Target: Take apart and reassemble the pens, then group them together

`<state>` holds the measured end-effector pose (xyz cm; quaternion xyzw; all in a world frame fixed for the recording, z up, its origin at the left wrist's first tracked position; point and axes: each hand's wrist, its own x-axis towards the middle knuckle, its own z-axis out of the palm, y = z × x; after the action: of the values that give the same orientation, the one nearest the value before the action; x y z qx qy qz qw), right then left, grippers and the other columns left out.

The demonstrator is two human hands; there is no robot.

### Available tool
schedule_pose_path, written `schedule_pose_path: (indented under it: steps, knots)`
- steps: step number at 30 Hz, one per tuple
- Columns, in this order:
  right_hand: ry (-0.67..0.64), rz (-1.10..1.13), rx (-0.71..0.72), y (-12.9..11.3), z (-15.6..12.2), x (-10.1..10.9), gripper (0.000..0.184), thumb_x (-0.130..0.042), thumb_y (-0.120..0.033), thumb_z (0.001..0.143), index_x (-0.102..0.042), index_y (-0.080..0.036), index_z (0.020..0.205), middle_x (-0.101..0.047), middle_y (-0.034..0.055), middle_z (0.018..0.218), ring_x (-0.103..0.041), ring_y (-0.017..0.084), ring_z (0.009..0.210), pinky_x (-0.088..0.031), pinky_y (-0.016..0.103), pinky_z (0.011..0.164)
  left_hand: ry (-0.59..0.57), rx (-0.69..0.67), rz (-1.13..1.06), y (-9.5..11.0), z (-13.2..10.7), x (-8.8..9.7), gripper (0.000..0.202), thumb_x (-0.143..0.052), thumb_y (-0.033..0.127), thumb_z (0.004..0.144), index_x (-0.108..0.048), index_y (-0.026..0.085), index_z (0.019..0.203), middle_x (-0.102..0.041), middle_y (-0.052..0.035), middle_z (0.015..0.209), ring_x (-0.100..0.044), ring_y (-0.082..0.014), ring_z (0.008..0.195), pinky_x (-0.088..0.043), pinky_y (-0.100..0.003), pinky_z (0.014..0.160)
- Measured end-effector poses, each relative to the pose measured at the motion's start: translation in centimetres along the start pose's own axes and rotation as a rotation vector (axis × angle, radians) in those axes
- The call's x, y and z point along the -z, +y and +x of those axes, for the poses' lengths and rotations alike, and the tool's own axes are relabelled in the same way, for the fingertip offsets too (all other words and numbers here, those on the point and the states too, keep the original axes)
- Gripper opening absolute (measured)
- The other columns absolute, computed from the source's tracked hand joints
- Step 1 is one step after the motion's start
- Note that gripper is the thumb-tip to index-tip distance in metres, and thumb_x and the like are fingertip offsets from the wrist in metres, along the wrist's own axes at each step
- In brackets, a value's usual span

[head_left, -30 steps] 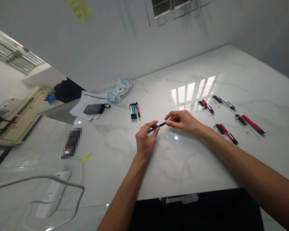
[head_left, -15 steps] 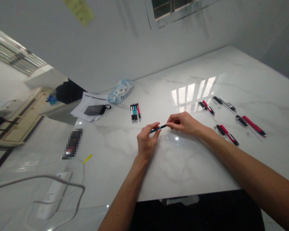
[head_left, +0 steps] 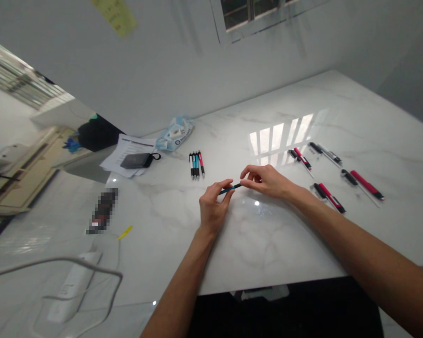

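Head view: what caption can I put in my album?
Left hand holds a blue pen, right hand at its black end.

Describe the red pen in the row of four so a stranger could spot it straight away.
On the white table, find the left hand, which holds a blue-and-black pen. Beyond that hand, toward the wall, four pens lie side by side in a row. The red pen is at the row's right end, the only red one of the four.
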<state>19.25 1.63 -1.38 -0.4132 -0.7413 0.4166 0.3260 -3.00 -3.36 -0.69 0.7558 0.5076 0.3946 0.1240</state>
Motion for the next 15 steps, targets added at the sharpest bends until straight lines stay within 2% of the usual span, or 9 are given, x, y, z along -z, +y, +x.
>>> schedule_pose_path:
  steps: [2,6,11,15]
  knots:
    - [-0.013,0.003,0.0,0.08,0.01,-0.04,0.025,-0.067,-0.043,0.092,-0.072,-0.019,0.089,-0.068,0.0004,0.07,-0.055,0.013,0.061,-0.037,0.027,0.061,0.001,-0.003,0.011,-0.05,-0.02,0.0,0.024,-0.072,0.023,0.092,-0.072,0.025,0.116,-0.077,-0.0025,0.1,-0.073,-0.0186,0.094,-0.058,-0.035,0.091]
    - [-0.022,-0.078,-0.034,0.15,0.08,-0.17,0.042,-0.054,-0.045,0.1,-0.07,-0.018,0.072,-0.061,-0.0006,0.058,-0.049,0.012,0.056,-0.034,0.028,0.06,-0.012,-0.047,0.031,-0.16,-0.02,0.01,0.025,-0.071,0.021,0.092,-0.072,0.025,0.116,-0.077,-0.0023,0.1,-0.073,-0.0184,0.094,-0.057,-0.035,0.091]
    - [-0.007,0.0,0.011,-0.04,-0.01,-0.27,0.029,-0.066,-0.045,0.093,-0.074,-0.018,0.087,-0.067,0.0005,0.068,-0.055,0.012,0.061,-0.039,0.026,0.063,-0.009,-0.025,0.027,-0.47,0.02,0.06,0.025,-0.069,0.021,0.093,-0.072,0.025,0.118,-0.077,-0.003,0.101,-0.072,-0.0191,0.096,-0.057,-0.036,0.092]
    - [0.043,-0.001,0.015,0.1,-0.06,-0.55,0.029,-0.068,-0.044,0.091,-0.073,-0.018,0.081,-0.067,0.0002,0.067,-0.054,0.012,0.06,-0.041,0.026,0.063,-0.004,-0.053,0.03,-0.51,0.16,0.07,0.024,-0.068,0.021,0.094,-0.071,0.025,0.117,-0.077,-0.0031,0.103,-0.071,-0.0194,0.096,-0.055,-0.036,0.093]
